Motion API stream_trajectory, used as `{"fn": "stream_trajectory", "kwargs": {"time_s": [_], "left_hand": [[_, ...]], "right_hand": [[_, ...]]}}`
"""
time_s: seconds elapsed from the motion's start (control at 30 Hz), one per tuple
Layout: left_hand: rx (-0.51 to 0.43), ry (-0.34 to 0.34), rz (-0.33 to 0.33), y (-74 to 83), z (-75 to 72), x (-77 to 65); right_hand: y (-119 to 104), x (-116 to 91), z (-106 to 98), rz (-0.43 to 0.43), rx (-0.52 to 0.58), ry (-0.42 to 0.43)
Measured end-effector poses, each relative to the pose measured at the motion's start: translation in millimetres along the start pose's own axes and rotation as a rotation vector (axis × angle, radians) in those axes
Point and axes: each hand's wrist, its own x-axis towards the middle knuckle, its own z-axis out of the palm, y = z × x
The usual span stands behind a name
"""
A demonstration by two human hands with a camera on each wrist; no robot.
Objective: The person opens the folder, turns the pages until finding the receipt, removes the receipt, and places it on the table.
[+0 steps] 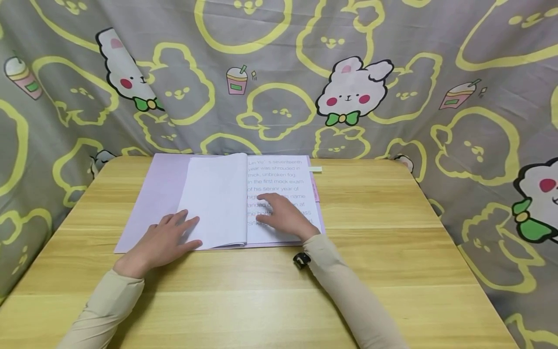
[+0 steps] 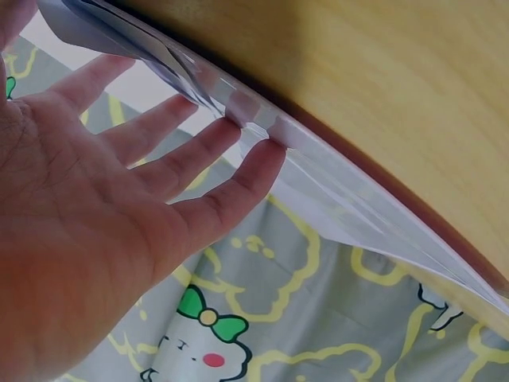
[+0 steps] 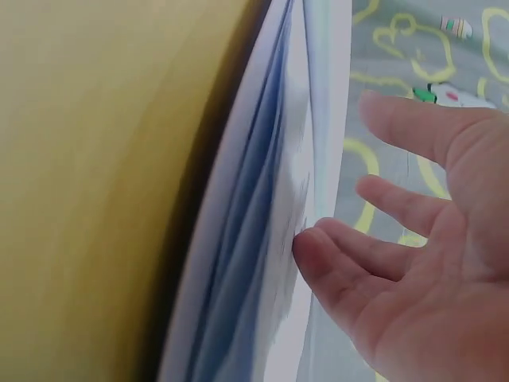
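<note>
A folder with a pale purple cover (image 1: pixel 159 186) lies spread on the table, with white pages inside. Its left page (image 1: pixel 218 198) is blank, and the right page (image 1: pixel 276 169) carries large printed English text. My left hand (image 1: pixel 159 245) rests with spread fingers on the lower left of the blank page and the cover beside it. In the left wrist view the fingertips (image 2: pixel 274 151) touch the page surface. Over the lower lines of text reaches my right hand (image 1: pixel 285 215), fingers loosely bent and pinching nothing. The right wrist view has its thumb tip (image 3: pixel 306 247) right at the printed page.
Sticky tabs, one pale green (image 1: pixel 316 169) and one pink (image 1: pixel 316 189), stick out from the folder's right side. The wooden table (image 1: pixel 392 242) meets a grey curtain (image 1: pixel 279 63) with cartoon prints at the back and sides. A small black device (image 1: pixel 302 260) sits at my right wrist.
</note>
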Motion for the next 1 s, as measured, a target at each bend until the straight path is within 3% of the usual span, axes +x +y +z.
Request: {"fn": "stream_trajectory", "kwargs": {"time_s": [0.63,1.0], "left_hand": [[-0.001,-0.006,-0.002,-0.5,0.3,0.9],[-0.003,-0.011,-0.011,-0.8,0.8,0.8]], "right_hand": [[66.8,-27.5,-66.0,0.274,0.192,0.154],[85.7,-32.8,-72.5,0.315,0.248,0.171]]}}
